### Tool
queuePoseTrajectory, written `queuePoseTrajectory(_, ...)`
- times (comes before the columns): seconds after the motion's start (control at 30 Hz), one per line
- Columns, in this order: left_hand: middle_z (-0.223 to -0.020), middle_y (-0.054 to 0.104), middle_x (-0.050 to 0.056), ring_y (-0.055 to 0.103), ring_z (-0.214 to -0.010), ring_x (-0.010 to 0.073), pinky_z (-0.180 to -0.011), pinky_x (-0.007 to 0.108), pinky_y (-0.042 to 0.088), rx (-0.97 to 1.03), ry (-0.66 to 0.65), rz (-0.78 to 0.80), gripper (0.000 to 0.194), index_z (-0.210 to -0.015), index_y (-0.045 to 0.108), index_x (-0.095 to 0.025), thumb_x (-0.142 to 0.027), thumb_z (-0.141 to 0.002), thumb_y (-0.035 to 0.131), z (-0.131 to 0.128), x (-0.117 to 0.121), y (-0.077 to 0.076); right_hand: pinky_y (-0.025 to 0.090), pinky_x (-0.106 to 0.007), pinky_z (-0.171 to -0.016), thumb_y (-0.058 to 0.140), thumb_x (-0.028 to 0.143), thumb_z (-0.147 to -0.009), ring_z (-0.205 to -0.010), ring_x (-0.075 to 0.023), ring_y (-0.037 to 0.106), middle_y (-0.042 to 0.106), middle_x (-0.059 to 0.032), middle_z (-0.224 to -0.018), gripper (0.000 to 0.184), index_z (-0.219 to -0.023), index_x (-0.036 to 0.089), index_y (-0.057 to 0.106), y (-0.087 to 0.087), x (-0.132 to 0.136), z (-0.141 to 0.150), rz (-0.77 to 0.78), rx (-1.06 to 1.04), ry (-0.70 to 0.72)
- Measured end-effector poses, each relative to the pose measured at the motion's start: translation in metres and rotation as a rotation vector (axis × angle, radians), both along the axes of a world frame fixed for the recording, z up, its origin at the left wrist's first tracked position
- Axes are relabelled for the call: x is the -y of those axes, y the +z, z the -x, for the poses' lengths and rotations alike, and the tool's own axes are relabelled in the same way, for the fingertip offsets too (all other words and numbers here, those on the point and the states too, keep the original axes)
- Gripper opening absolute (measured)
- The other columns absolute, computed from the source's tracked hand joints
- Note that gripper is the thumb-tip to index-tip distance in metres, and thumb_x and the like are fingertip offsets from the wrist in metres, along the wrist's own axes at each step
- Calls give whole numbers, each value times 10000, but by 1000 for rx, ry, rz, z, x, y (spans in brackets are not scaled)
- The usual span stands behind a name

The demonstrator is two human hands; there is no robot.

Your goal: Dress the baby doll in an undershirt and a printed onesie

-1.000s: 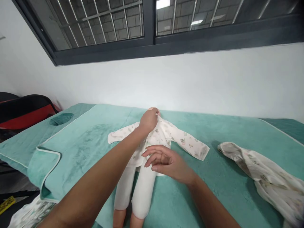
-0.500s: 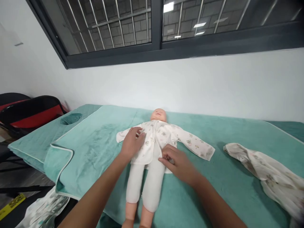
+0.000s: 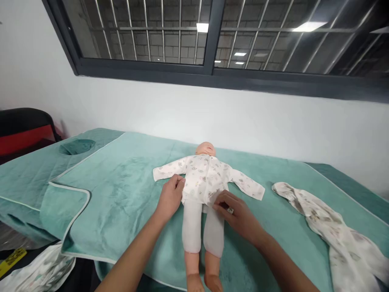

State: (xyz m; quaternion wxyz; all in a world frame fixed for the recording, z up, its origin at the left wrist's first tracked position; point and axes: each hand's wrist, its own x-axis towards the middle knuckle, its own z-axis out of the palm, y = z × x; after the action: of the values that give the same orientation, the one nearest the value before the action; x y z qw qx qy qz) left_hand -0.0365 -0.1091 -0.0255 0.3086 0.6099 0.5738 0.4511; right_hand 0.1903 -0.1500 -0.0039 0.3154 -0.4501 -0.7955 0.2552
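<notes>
With feet toward the front edge of the teal blanket (image 3: pixel 121 202), the baby doll (image 3: pixel 192 231) lies face up, the right hand (image 3: pixel 235 209) pinching the hem of its printed shirt (image 3: pixel 202 178), the left hand (image 3: pixel 170 198) curled at the opposite side, grip unclear, with wide room leftward and the wall (image 3: pixel 182 109) beyond.

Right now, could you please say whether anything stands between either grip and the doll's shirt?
Nothing visible does: the left grip is at the side edge of the shirt, the right grip at its hem. The loose patterned cloth lies apart, further right.
</notes>
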Motion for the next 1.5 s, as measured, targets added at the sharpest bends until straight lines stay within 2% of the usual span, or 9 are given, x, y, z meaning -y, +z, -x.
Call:
queuePoseTrajectory(0.2,-557,474,-50,460,-541,130,-551,253,367,186,-28,155,256,-700,517,-196,-381,-869,463,24,0,-20,480,-338,-715,487,375,-945,-783,-205,587,623,-47,-879,159,-903,249,575,-24,41,-43,-80,110,-253)
queuePoseTrajectory(0.37,-545,465,-64,474,-525,127,-544,244,377,272,-40,157,226,-812,569,-196,-396,-868,481,33,4,-39,412,-505,-979,503,505,-865,-1129,-365,554,618,-165,-1175,406,-1125,202,578,-52,57,-156,-393,486,-743)
queuePoseTrajectory(0.57,-715,616,6,556,-697,181,-666,290,408,-95,-147,0,287,-791,601,-204,-387,-914,418,25,12,-44,463,-477,-695,450,551,-813,-960,-420,607,629,-251,-1160,535,-1121,140,602,-46,39,-254,-37,725,-1037)
queuePoseTrajectory(0.7,-857,662,37,606,-832,220,-786,343,444,-137,-155,-25,264,-913,598,-216,-348,-934,370,19,19,-46,428,-376,-649,501,405,-786,-742,-285,614,679,-128,-857,288,-923,181,620,-25,19,-205,131,501,-920)
queuePoseTrajectory(0.8,-940,650,49,605,-873,224,-811,366,464,-98,-91,-63,223,-982,578,-220,-330,-928,392,13,32,-41,436,-333,-690,537,439,-825,-733,-215,577,632,-33,-781,247,-892,208,597,-1,20,-129,220,40,-584)
queuePoseTrajectory(1.0,-1357,490,76,468,-1262,239,-1023,381,425,8,-289,-263,506,-1274,491,-272,-247,-792,644,-8,72,4,407,-244,-618,645,329,-818,-664,-131,509,553,40,-769,142,-913,253,572,54,47,-1,462,-743,-154)
queuePoseTrajectory(1.1,-1430,440,68,445,-1312,242,-1079,374,393,99,-467,-219,692,-1361,406,-305,-259,-744,716,-12,87,37,424,-254,-685,661,281,-812,-765,-145,527,559,13,-846,110,-882,234,592,76,55,32,443,-778,50)
queuePoseTrajectory(1.3,-1421,472,65,456,-1313,248,-1053,337,402,233,-403,-251,139,-812,523,-222,-317,-811,624,7,102,81,440,-296,-762,631,355,-871,-852,-165,535,576,-16,-924,137,-874,218,626,104,71,44,258,-537,213)
queuePoseTrajectory(1.5,-953,620,7,564,-842,161,-682,240,461,587,-471,-51,280,-695,434,-203,-297,-742,694,6,123,100,427,-356,-943,595,420,-897,-1104,-208,524,569,-48,-1199,256,-1105,271,611,105,81,34,20,-348,11)
